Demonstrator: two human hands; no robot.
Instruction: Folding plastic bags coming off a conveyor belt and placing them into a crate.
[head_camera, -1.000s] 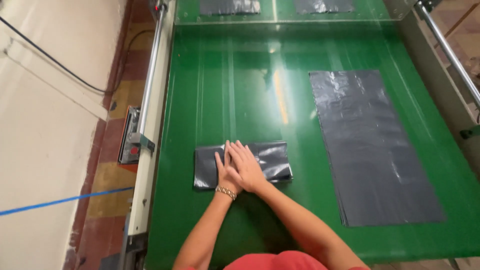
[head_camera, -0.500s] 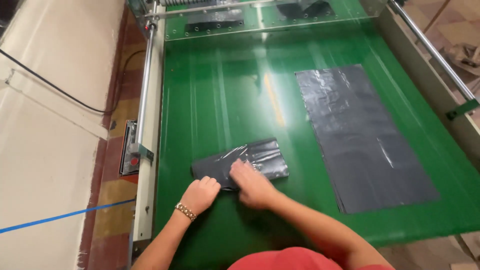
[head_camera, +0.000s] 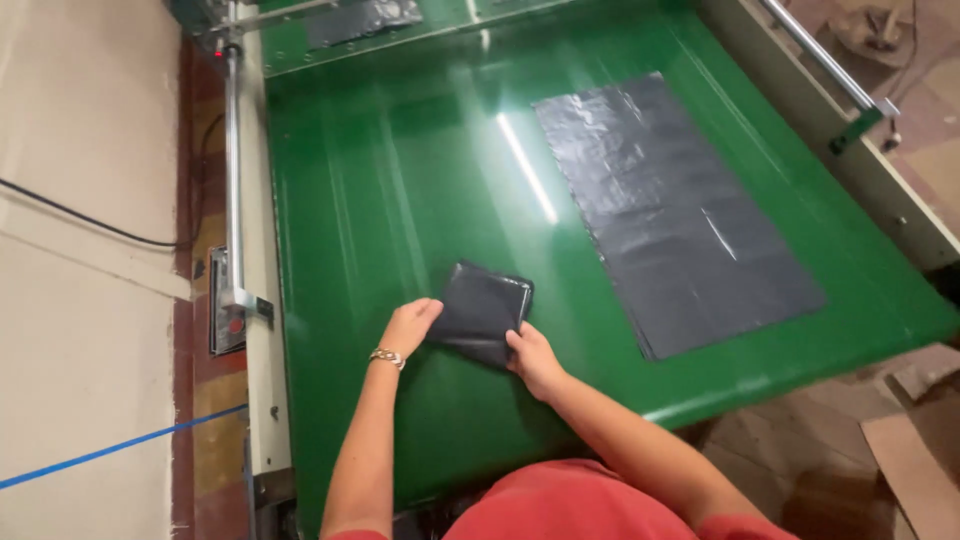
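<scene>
Head view, green conveyor table (head_camera: 380, 220). Both hands on a folded dark grey plastic bag (head_camera: 482, 308), now a compact square packet sitting near the table's front edge, left of centre and turned slightly askew to the edges.

Left hand (head_camera: 408, 326): fingers curled onto the packet's left edge, thumb side up, gripping the fold. Beaded bracelet (head_camera: 386, 356) on that wrist.

Right hand (head_camera: 534, 360): closed on the packet's front right corner, fingers pinching the plastic. Packet looks partly lifted at that corner, but I can't tell for sure whether it is clear of the surface.

Second bag: flat unfolded dark grey plastic bag (head_camera: 672, 205) lying spread on the right half of the table, long side running front to back, well apart from the packet. Light glare stripe on the belt between the two.

More dark plastic (head_camera: 360, 18) at the table's far edge, behind a crossbar, partly cut off.

Metal side rail (head_camera: 232, 170) along the left edge, another rail (head_camera: 822, 58) along the right edge. Cardboard scraps (head_camera: 915, 455) on the floor at lower right. Person wears a red top (head_camera: 570, 505).
</scene>
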